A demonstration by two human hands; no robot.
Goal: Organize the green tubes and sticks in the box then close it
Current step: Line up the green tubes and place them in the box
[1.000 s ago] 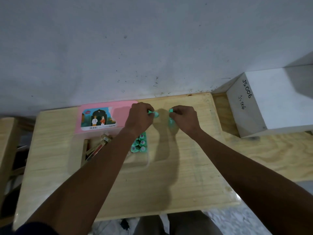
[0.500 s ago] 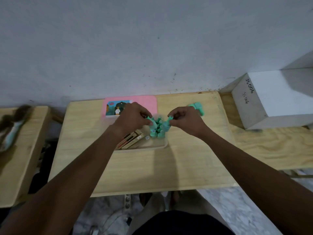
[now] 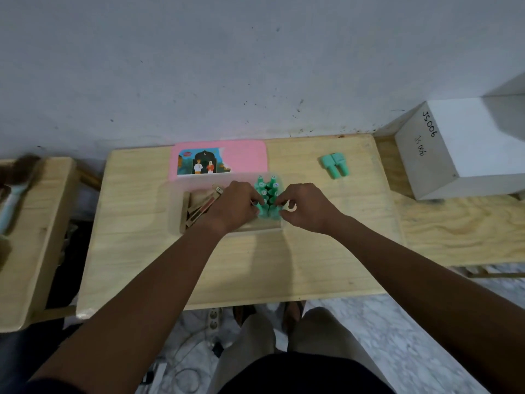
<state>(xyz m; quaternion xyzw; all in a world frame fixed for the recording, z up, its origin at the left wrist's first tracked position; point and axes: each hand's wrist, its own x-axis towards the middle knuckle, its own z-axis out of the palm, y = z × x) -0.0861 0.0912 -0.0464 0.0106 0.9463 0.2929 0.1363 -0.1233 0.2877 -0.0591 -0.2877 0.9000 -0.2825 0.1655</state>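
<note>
Pinching upright green tubes (image 3: pixel 267 193), tops up, in the box (image 3: pixel 174 207): fingers (image 3: pixel 256 202) of left hand (image 3: pixel 233 206), right hand (image 3: pixel 309 208).

Dim overhead light, soft shadows, blurred left edge, wide-angle bowing

Bare indoor workroom: scuffed grey wall (image 3: pixel 255 66), plain wooden tables (image 3: pixel 312 265), labelled white box (image 3: pixel 468 155), marbled floor (image 3: pixel 412 336).

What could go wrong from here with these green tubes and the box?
1. The green tubes stand packed upright in the clear box; the left hand and right hand, pinching at the near row, could topple them.
2. Two loose tubes lie apart on the table and could be forgotten before the pink lid goes on.
3. The sticks lie askew and may block the lid.
</note>
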